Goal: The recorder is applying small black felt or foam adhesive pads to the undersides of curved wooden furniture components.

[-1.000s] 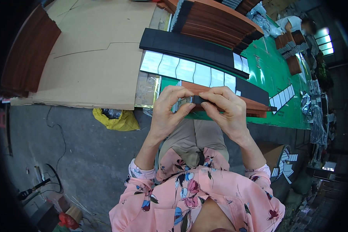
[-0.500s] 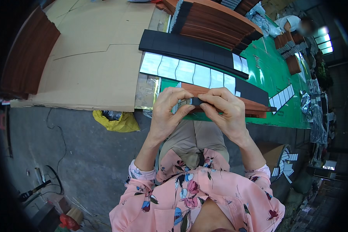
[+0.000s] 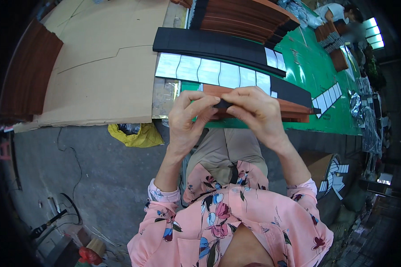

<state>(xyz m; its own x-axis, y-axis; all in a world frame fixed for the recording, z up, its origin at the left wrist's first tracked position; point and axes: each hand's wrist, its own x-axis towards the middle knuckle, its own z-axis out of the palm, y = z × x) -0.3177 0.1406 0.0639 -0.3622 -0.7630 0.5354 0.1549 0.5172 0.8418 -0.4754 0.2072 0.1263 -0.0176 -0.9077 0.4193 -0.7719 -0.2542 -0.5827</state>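
Observation:
Both hands meet over the near edge of the green table. My left hand (image 3: pixel 187 116) is closed, thumb and fingers pressing the left side of a small black piece (image 3: pixel 223 104). My right hand (image 3: pixel 257 111) pinches the same piece from the right. Its exact kind is hidden by the fingers. Under and beyond the hands lies a stack of reddish-brown wood-grain boards (image 3: pixel 294 114) with dark tips at the right end. Just past them, a sheet of white rectangular stickers (image 3: pixel 209 71) rests on a black board (image 3: pixel 289 92).
Another black board (image 3: pixel 209 42) lies farther back, before a tall stack of brown slats (image 3: pixel 249 22). Cardboard (image 3: pixel 107 80) covers the left side, with more brown slats (image 3: pixel 31 71). More white stickers (image 3: pixel 327 100) lie right. A yellow bag (image 3: pixel 136 135) sits below the edge. Another person (image 3: pixel 336 15) is far right.
My left fingers have closed in further around the black piece, and its pale left part no longer shows. Both hands stay together; the whole view has shifted slightly.

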